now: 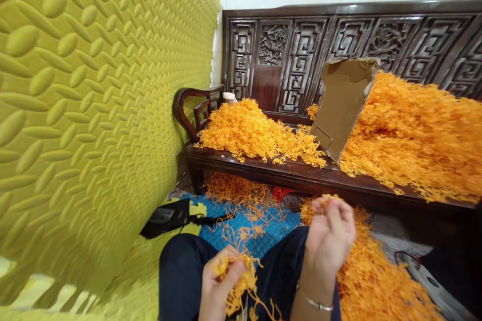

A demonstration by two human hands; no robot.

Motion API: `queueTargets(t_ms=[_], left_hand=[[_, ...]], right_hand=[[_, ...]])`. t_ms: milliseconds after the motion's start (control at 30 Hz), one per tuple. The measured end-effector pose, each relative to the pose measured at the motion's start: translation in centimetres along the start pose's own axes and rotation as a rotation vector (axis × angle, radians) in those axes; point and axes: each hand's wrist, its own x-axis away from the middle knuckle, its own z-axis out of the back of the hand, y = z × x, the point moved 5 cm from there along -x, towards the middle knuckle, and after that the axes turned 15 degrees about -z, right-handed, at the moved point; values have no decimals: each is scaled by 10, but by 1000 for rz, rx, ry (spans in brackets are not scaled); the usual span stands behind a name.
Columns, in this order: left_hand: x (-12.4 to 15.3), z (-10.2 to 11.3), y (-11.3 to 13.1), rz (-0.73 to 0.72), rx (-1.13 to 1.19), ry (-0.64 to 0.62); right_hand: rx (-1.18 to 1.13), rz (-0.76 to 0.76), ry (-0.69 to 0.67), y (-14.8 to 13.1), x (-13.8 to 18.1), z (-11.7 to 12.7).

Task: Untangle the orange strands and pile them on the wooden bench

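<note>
Head view: the left hand (222,283) grips a tangled bunch of orange strands (245,281) between thumb and fingers, above the lap (280,263); the right hand (333,233), raised before the carved wooden bench (256,166), pinches a small orange piece (329,197) at its fingertips. On the bench, a cardboard panel (341,110) leans between two orange heaps (252,132).

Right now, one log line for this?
left hand: holds orange strands | right hand: pinches orange bit | bench: cardboard between orange piles
</note>
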Motion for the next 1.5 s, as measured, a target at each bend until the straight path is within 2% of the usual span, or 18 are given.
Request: queueTargets(t_ms=[100, 200, 267, 300, 367, 400, 467, 533, 600, 667, 733, 800, 867, 1000, 1100, 1300, 1433, 1500], left_hand=[[-7, 10, -1, 39, 141, 77], [-17, 15, 4, 32, 266, 127], [-19, 18, 6, 54, 311, 184], [-19, 19, 6, 75, 325, 221], [-18, 21, 2, 127, 354, 304], [-17, 21, 0, 147, 367, 345], [-16, 22, -5, 163, 381, 400], [-16, 22, -8, 141, 396, 406], [-19, 21, -9, 98, 414, 358], [-21, 19, -9, 70, 427, 284], [-23, 19, -9, 59, 417, 233], [-23, 19, -9, 50, 384, 214], [-24, 18, -7, 10, 350, 191], [-24, 14, -1, -97, 265, 115], [-23, 13, -1, -95, 199, 89], [-20, 12, -2, -98, 81, 10], [-17, 10, -6, -81, -53, -51], [-17, 10, -6, -77, -112, -60]], right_hand=[[-19, 326, -51, -34, -26, -30], [34, 467, -175, -32, -75, -93], [147, 458, -241, -11, -122, -138], [273, 379, -301, 8, -145, -159], [615, 44, -426, 58, -181, -183], [677, -40, -464, 78, -187, -184], [730, -133, -526, 109, -180, -166], [716, -178, -580, 128, -150, -135], [691, -255, -647, 137, -106, -101], [662, -326, -778, 134, -57, -77], [640, -364, -911, 120, -11, -64], [629, -386, -1105, 101, 30, -61], [695, -326, -1179, 85, 54, -61], [852, -199, -1036, 72, 62, -53], [858, -140, -903, 67, 56, -44], [837, -149, -1046, 63, 68, -42], [918, 82, -928, 57, 73, -41], [928, 190, -914, 55, 76, -41]])
